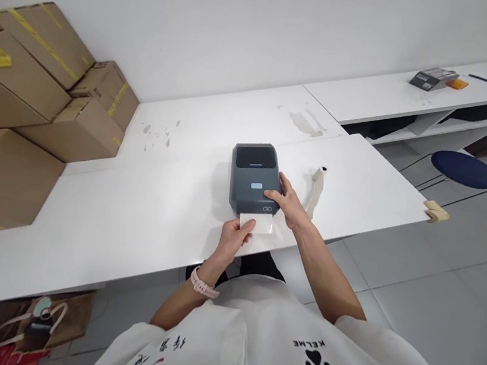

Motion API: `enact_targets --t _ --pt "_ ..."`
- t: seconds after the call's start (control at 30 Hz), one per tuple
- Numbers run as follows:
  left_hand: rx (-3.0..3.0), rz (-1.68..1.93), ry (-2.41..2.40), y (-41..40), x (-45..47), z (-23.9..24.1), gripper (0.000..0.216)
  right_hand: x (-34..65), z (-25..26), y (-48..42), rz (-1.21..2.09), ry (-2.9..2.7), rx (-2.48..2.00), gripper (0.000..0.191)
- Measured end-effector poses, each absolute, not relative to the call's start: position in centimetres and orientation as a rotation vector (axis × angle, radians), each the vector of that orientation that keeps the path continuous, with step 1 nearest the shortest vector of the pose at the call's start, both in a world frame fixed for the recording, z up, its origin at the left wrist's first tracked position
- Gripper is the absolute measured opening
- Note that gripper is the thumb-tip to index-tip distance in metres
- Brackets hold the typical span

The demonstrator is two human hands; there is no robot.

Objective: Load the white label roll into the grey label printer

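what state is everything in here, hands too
printer, lid closed, on the table
paper, sticking out from the printer's front
left hand, pinching the paper
right hand, on the printer's front right, thumb on top
roll, partly unwound
cardboard boxes, stacked, taped
wristband, fastened

Under the right fingers [285, 183], the slate-grey printer [244, 196] is showing a black window [253, 155] and 1 pale-blue button [256, 186]; the label [262, 224] is showing white at the left fingers [248, 226]. Left of the fingers, brown boxes [15, 173] are wearing yellow tape [44, 45] stripes.
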State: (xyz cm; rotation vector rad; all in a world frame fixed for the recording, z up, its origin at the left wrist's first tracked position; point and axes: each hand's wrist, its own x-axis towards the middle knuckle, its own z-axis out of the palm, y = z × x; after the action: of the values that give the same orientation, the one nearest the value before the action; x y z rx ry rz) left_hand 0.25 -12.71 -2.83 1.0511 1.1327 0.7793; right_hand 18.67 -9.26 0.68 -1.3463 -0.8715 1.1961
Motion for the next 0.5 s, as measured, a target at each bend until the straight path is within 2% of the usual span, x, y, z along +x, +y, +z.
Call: enact_targets --t 0.07,0.2,0.27,0.4,0.5 --pt "1.138 0.846 1.157 -12.7 -0.8 -3.1 0.050 18.7 1.2 -8.5 1.137 -0.951 -1.405 0.110" --pt "1.169 1.156 1.328 -11.8 -2.2 -2.4 0.032 18.6 1.3 -6.9 1.022 -1.041 -1.499 0.117" --pt "1.192 1.198 1.345 -10.9 -2.2 -1.5 0.043 18.6 1.1 -6.6 0.998 -1.044 -1.511 0.118" --pt "1.185 1.049 1.221 -9.2 -1.0 -0.2 0.069 18.9 1.2 -8.1 1.043 -1.047 -1.464 0.120" --pt "1.177 1.047 1.152 -8.3 -0.2 0.0 0.073 19.2 1.4 -10.3 1.038 -1.034 -1.440 0.102"
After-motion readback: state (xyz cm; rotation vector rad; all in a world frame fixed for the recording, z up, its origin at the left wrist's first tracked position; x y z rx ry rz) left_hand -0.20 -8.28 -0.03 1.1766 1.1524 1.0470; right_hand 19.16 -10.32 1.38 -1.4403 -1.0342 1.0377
